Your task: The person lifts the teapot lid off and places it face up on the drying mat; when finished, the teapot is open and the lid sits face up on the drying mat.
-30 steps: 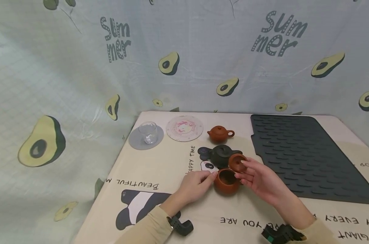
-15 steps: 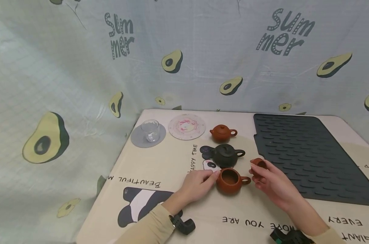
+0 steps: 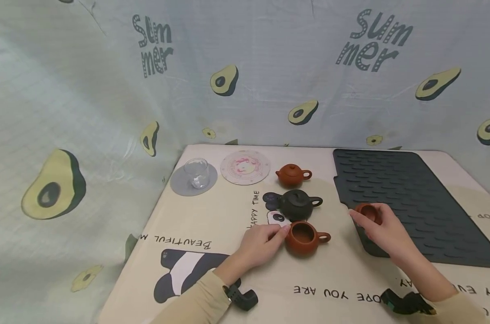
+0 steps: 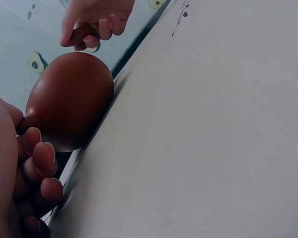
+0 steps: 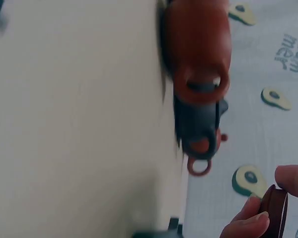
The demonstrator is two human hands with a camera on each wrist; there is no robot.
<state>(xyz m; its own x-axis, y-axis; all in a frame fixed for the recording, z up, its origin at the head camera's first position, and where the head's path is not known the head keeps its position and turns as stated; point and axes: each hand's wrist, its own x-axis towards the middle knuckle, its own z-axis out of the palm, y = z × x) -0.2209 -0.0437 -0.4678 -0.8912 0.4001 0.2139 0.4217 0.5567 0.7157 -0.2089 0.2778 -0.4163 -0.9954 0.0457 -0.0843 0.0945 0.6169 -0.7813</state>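
A round reddish-brown teapot (image 3: 303,243) stands uncovered on the table, its handle to the right. My left hand (image 3: 261,245) pinches its short spout between thumb and fingers, as the left wrist view shows (image 4: 72,99). To the right, my right hand (image 3: 384,227) holds the small brown teapot lid (image 3: 368,213) in the air by the near edge of the dark mat, hollow underside showing. In the right wrist view the lid (image 5: 275,210) appears edge-on between thumb and fingers. Just behind the uncovered teapot sits a black lidded teapot (image 3: 297,204).
A smaller brown lidded teapot (image 3: 291,176) stands farther back. At the back left are a clear glass cup (image 3: 198,173) on a grey round coaster (image 3: 178,185) and a pink-printed round mat (image 3: 246,167). The dark ridged mat (image 3: 415,202) covers the right side.
My right hand has carried the lid rightward, away from the teapot's opening toward the dark mat. The left hand stays at the spout, and the teapot's handle has come into sight.
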